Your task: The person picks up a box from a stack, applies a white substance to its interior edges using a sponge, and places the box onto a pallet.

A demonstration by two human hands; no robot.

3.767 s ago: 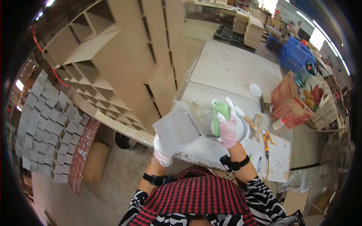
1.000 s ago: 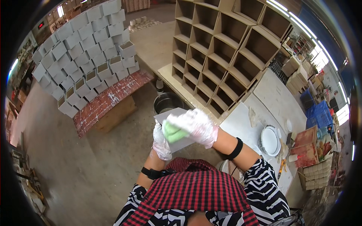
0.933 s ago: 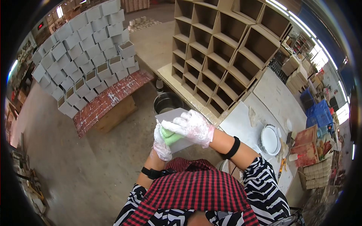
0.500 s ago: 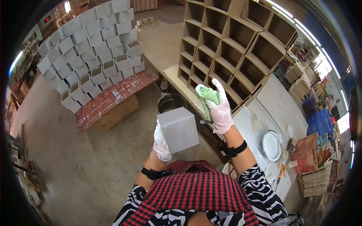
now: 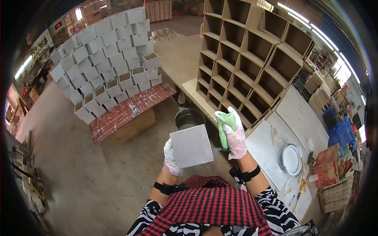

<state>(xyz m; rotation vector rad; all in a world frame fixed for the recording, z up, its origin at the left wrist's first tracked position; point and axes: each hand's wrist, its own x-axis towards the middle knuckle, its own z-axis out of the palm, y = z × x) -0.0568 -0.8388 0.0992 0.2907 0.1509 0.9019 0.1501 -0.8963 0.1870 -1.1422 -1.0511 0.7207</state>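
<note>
A workshop, judging by stacked grey boxes [image 5: 114, 59], a paint-splattered board [image 5: 132, 112] and cardboard-brown cubbyholes [image 5: 244, 59].

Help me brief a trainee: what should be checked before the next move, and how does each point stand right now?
1. Square-faced grey box held by the white-gloved left hand: ok, gripped at its left side.
2. Folded green cloth in the pink-and-white-gloved right hand: ok.
3. Cloth apart from the box: ok, a gap shows between them.
4. Round white tub on the pale flat worktable: ok, to the right of both hands.
5. Box's sides turned away from the camera: cannot tell, hidden.
6. Stacked grey boxes on the paint-spattered red board: ok, the stack is standing.
</note>
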